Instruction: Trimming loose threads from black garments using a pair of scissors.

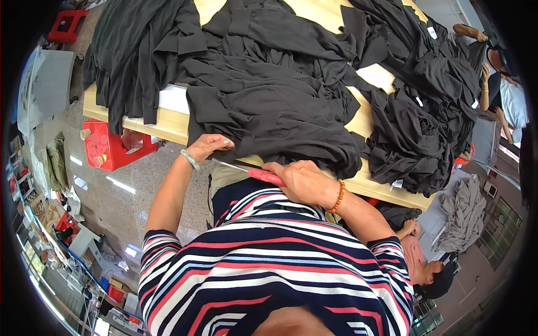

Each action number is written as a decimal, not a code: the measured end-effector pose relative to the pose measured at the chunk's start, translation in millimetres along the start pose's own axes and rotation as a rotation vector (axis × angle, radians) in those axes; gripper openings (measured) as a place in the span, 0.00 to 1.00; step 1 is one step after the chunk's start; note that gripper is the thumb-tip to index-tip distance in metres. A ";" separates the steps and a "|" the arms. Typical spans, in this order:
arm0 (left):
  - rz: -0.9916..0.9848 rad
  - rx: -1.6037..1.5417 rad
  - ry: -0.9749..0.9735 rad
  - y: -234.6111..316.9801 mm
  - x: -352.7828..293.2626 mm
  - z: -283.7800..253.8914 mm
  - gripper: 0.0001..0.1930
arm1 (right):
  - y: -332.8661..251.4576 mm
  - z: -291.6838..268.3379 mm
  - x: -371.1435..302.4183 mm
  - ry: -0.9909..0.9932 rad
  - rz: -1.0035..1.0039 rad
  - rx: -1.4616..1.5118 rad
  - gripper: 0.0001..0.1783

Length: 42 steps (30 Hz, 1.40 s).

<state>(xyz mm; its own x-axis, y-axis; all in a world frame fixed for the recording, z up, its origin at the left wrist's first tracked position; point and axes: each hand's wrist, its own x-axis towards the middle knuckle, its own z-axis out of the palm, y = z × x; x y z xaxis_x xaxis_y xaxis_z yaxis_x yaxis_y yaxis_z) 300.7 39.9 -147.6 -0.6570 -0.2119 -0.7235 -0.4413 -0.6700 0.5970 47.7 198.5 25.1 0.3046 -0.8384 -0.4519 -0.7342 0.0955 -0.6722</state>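
A dark, long-sleeved garment [263,120] lies bunched on the wooden table in front of me, its near edge hanging over the table's front. My left hand [208,147] pinches that edge at its left corner, thumb and fingers pressed together. Lower and to the right, my right hand [307,182] is wrapped around a pair of red-handled scissors [264,177]. Their thin metal blades point left, and the tip is just below my left fingers. Whether the blades touch the cloth I cannot tell.
More dark garments lie on the table [168,124] at far left [140,56] and right [417,123]. Under its left end stands a red plastic stool [109,147]. Co-workers are at the right, near a heap of grey cloth [462,215].
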 end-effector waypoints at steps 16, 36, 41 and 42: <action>0.681 -0.274 0.672 50.6 24.9 38.8 0.05 | 30.6 9.1 -42.2 0.221 0.257 0.112 0.22; 0.330 -0.319 0.438 -21.3 15.2 31.6 0.10 | 8.4 -1.8 -8.7 0.071 0.198 -0.051 0.17; 0.144 0.189 0.344 -85.7 -40.4 4.7 0.11 | 20.1 2.5 -22.8 -0.090 0.134 0.027 0.18; 0.078 0.255 0.356 -89.2 -45.3 2.1 0.10 | 27.8 2.8 -19.6 0.072 0.143 0.052 0.17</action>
<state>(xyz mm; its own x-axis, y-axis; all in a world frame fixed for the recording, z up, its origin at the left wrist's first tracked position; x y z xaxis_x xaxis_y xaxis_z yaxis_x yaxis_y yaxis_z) 368.6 110.8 -167.4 -0.4623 -0.5165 -0.7207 -0.5650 -0.4548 0.6884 22.9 219.1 13.7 0.1538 -0.8504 -0.5032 -0.7337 0.2428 -0.6347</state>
